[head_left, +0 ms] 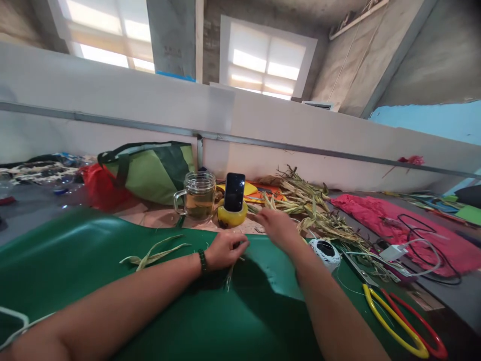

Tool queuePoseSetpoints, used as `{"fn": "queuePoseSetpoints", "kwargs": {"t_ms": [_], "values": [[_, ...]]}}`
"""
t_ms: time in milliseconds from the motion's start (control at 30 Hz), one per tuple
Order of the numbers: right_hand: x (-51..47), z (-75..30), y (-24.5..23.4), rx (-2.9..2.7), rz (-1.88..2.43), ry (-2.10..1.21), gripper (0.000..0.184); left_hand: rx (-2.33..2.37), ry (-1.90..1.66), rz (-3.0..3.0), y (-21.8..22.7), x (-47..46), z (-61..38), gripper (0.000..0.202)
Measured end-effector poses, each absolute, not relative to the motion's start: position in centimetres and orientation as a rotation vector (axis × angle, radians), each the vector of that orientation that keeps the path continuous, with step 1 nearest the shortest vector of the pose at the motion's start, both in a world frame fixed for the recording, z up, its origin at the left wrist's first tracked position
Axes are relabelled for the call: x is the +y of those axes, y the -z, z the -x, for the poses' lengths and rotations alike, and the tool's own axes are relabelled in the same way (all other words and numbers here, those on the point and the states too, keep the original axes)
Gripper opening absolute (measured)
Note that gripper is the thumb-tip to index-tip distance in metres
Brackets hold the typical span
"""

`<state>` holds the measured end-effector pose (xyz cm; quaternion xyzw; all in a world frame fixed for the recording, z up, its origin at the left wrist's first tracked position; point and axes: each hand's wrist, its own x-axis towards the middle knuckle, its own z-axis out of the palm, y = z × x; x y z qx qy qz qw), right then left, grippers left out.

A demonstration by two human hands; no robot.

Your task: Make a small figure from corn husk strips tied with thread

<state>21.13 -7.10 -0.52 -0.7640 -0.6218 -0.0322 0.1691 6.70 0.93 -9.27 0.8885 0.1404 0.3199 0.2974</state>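
Note:
My left hand [225, 249], with a dark bead bracelet [203, 260] at the wrist, is closed over the green mat [161, 311]. A thin pale dried strip [229, 278] hangs from beneath its fingers. My right hand [277, 228] is raised a little farther out, its fingers drawn together; whatever they may hold is too small to make out. Just left of its fingertips, a phone [234, 192] stands upright in a yellow roll [240, 215]. Behind and right of that hand lies a heap of dried stalks and husks [319, 213]. Loose dried leaves [156, 254] rest on the mat at left.
A glass mug [200, 200] of amber liquid stands near a green bag [150, 173] and red plastic bag [101, 185]. To the right are a white string ball [326, 253], open scissors [391, 316], pink cloth [443, 235] and a cable with white plug [394, 252].

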Motion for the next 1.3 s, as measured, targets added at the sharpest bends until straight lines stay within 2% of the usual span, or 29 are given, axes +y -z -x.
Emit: {"fn": "queuePoseSetpoints", "kwargs": {"t_ms": [67, 133, 333, 400, 467, 567, 633, 700, 800, 967, 1133, 1233, 1300], "values": [[-6.9, -23.2, -0.1, -1.580, 2.564, 0.172, 0.027, 0.425, -0.864, -2.297, 8.3, 1.3, -6.0, 0.033], [-6.5, -24.5, 0.2, -1.515, 2.752, 0.126, 0.029, 0.473, -0.886, -2.212, 7.9, 1.3, -6.2, 0.035], [-5.1, -25.2, 2.0, -1.465, 2.818, 0.079, 0.030, 0.499, -0.853, -2.124, 8.3, 0.8, -7.2, 0.033], [-4.9, -25.4, 2.1, -1.440, 2.631, 0.181, 0.031, 0.499, -0.868, -2.053, 8.4, 0.8, -7.3, 0.032], [-4.7, -25.3, 2.2, -1.407, 2.171, 0.210, 0.029, 0.519, -0.911, -1.913, 8.3, 0.9, -7.4, 0.033], [-4.5, -24.3, 2.8, -1.338, 1.450, -0.052, 0.032, 0.569, -0.909, -1.635, 7.7, 1.4, -7.6, 0.052], [-4.4, -23.1, 3.2, -1.326, 1.234, -0.266, 0.036, 0.565, -0.821, -1.495, 7.2, 1.7, -7.5, 0.065], [-4.5, -22.0, 3.5, -1.345, 1.152, -0.388, 0.036, 0.531, -0.716, -1.455, 6.7, 1.8, -7.4, 0.070], [-4.5, -21.2, 3.6, -1.321, 1.114, -0.434, 0.035, 0.472, -0.629, -1.504, 6.3, 1.5, -7.1, 0.067], [-4.3, -21.1, 4.0, -1.234, 1.232, -0.444, 0.046, 0.499, -0.718, -1.522, 6.4, 1.2, -7.2, 0.059], [-4.1, -20.8, 4.8, -1.412, 1.402, -0.356, 0.035, 0.492, -0.843, -1.545, 6.6, 1.1, -7.2, 0.052], [-4.1, -21.0, 4.6, -1.340, 1.276, -0.529, 0.033, 0.479, -0.863, -1.526, 6.5, 1.1, -7.2, 0.053], [-4.1, -21.2, 4.4, -1.251, 1.191, -0.670, 0.039, 0.474, -0.870, -1.514, 6.5, 1.2, -7.2, 0.052]]}}
